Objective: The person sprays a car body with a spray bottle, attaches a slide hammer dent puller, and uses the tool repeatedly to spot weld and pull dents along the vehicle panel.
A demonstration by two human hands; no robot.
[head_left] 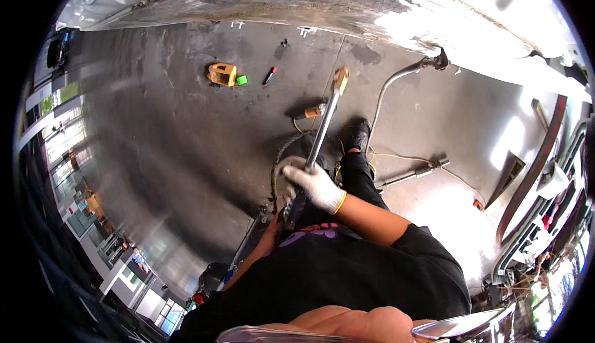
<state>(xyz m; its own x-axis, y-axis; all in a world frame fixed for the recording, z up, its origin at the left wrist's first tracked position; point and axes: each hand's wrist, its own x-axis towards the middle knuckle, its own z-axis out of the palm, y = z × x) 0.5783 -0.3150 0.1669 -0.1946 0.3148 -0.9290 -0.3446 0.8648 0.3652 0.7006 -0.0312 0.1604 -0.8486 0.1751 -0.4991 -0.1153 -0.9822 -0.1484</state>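
The right hand (315,185), in a white work glove with a yellow cuff, is clenched around the dark grip of a long metal wrench (316,145), whose shaft runs up and away from the person toward a brass-coloured head (340,78) hanging above the concrete floor (173,138). The left hand is mostly hidden behind the body and the tool's lower end (only a bare forearm (254,259) shows), so I cannot tell whether it grips anything.

The risk I see is the long lever: held low with its heavy head far out, it could swing or slip in the glove and drop onto the person's black shoe (358,135), which stands just beside the shaft. The yellow cord (396,156) trailing by that foot looks like a trip hazard too.

Around them, a bent metal pipe (396,86) curves up to the underside of a raised vehicle (347,8), a straight rod (412,174) lies near the leg, and a small orange-handled tool (313,112) rests close to the wrench. Well apart lie a yellow case (222,74), a green block (242,80) and a red-and-black marker (269,76)
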